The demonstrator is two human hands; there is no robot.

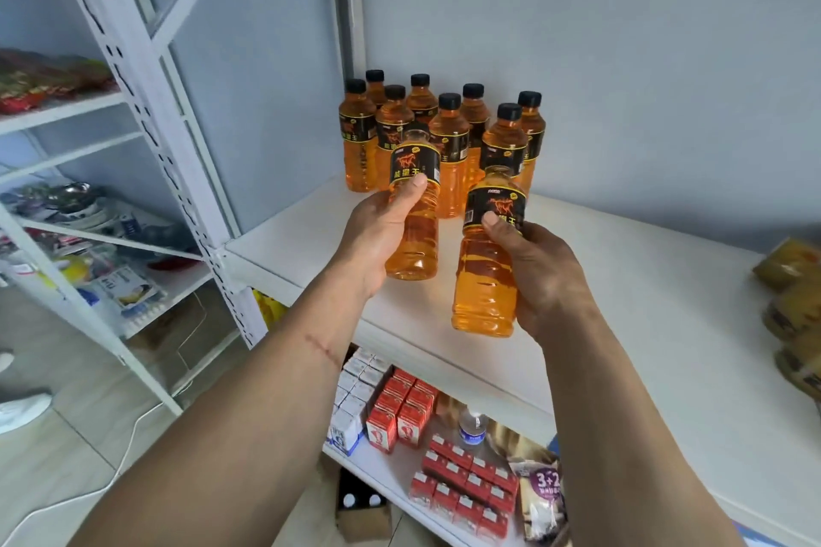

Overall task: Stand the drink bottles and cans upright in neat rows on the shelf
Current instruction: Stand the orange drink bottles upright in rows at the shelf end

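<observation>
Both hands hold orange bottles above shelf.

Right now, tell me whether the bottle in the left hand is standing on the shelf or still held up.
Held up. The left hand grips the bottle round its lower half, base clear of the white shelf.

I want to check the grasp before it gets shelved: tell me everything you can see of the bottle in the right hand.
The bottle in the right hand is clear ribbed plastic filled with orange liquid, wrapped by a black label with a horse picture and gold-trimmed edges. It is held in the air above the front of the white shelf, top leaning away toward the standing bottles; its cap cannot be made out. The right hand grips its right side, thumb pressed on the label. It touches nothing else.
</observation>
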